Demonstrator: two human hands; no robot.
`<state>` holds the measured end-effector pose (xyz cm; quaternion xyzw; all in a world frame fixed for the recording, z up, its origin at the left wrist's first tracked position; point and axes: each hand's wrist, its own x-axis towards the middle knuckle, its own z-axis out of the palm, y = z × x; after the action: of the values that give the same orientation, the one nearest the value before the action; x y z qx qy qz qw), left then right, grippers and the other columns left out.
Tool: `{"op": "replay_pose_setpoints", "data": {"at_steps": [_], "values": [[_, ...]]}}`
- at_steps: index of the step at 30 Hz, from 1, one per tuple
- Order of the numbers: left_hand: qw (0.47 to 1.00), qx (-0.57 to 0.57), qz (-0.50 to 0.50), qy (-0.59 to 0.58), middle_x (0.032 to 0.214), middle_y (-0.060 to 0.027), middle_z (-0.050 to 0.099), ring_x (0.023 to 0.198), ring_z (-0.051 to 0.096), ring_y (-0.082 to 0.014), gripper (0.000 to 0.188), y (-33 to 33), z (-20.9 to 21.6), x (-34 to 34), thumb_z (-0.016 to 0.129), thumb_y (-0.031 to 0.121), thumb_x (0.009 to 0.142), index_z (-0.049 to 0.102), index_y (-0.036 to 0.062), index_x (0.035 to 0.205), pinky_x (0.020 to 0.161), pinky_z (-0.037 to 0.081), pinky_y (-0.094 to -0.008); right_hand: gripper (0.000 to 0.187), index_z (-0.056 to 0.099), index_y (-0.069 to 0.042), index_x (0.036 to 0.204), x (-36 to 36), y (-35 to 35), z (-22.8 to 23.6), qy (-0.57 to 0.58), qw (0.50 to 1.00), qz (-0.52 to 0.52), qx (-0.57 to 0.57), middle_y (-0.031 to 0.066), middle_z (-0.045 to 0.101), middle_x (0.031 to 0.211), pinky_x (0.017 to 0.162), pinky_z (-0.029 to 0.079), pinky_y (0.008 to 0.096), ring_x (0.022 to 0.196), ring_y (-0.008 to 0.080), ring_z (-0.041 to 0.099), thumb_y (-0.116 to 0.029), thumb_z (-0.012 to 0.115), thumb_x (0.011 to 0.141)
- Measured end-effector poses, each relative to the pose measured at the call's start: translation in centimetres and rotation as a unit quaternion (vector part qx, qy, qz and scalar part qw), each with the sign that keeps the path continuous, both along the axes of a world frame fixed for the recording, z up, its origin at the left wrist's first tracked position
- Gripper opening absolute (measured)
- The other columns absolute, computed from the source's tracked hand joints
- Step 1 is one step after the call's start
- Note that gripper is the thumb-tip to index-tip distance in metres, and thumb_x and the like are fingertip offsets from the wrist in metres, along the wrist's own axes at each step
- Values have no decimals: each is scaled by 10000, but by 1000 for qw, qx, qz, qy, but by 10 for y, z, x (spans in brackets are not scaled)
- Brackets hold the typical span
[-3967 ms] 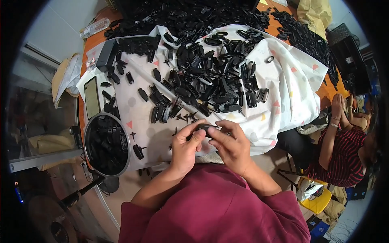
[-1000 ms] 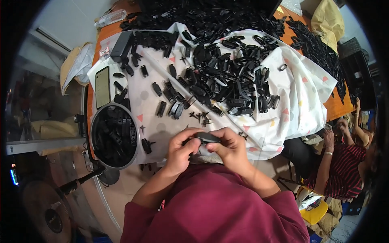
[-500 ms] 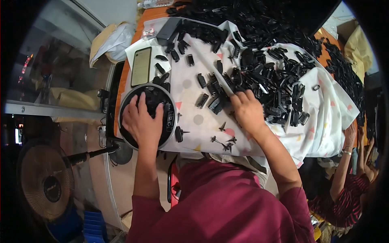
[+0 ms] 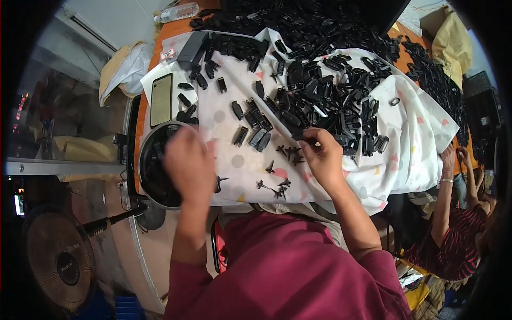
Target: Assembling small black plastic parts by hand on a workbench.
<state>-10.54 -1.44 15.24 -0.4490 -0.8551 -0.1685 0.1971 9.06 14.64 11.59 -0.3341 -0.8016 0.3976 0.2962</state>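
My left hand (image 4: 188, 162), smeared by motion, is over the right side of a round, grey-rimmed bowl (image 4: 145, 181) of black parts; its fingers cannot be made out. My right hand (image 4: 325, 160) is closed in a pinch on a small black plastic piece (image 4: 308, 141), mostly hidden by the fingers, at the near edge of a heap of black plastic pieces (image 4: 320, 96). Several loose black pieces (image 4: 250, 117) lie left of that heap. Between my hands, small pronged black parts (image 4: 278, 189) are scattered on the patterned white cloth (image 4: 234, 176).
A phone (image 4: 161, 100) lies on white paper behind the bowl, near a dark box (image 4: 193, 50). More black pieces (image 4: 320, 21) cover the table's far side. At left stands a fan (image 4: 64, 264). Another person's arm (image 4: 442, 197) reaches to the table at right.
My left hand has shifted right within the bowl area and is now blurred. My right hand has moved slightly right and nearer me, now pinching a black piece. The whole view has shifted.
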Motion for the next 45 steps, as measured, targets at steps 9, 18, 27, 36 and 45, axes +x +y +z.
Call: {"op": "replay_pose_setpoints", "data": {"at_steps": [9, 18, 27, 36, 45], "values": [[981, -69, -69, -166, 805, -91, 572, 805, 542, -283, 129, 57, -54, 63, 659, 143, 683, 596, 72, 771, 710, 436, -392, 160, 525, 7, 914, 17, -17, -2, 105, 960, -21, -259, 48, 575, 848, 567, 469, 207, 703, 76, 527, -23, 621, 790], [523, 144, -203, -815, 902, -64, 600, 770, 590, -124, 313, 49, -26, 71, 628, 31, 776, 529, -14, 1070, 659, 502, -245, 225, 500, 9, 1033, 10, -27, 17, 277, 907, 49, -315, 96, 591, 936, 648, 490, 239, 759, 122, 561, -11, 572, 820], [689, 250, -313, -604, 903, -56, 515, 771, 574, -118, 278, 48, -7, 74, 646, -38, 737, 562, -33, 1001, 622, 542, -235, 270, 563, 9, 1053, 22, -37, 41, 323, 863, 38, -387, 125, 607, 944, 643, 495, 258, 769, 164, 591, -12, 611, 789], [621, 245, -279, -691, 888, -45, 561, 700, 553, -90, 260, 36, -7, 83, 646, 83, 782, 543, -27, 994, 615, 478, -221, 288, 618, 3, 980, 28, -35, 50, 125, 986, 66, 88, 138, 603, 902, 608, 466, 274, 714, 199, 572, 62, 649, 700], [523, 258, -206, -786, 919, -44, 605, 717, 554, -86, 221, 30, -19, 95, 609, 110, 821, 572, -16, 1000, 639, 479, -213, 366, 598, -10, 984, 33, -35, 57, 54, 971, 117, 203, 113, 597, 852, 539, 436, 304, 639, 237, 540, 60, 661, 629]]}}
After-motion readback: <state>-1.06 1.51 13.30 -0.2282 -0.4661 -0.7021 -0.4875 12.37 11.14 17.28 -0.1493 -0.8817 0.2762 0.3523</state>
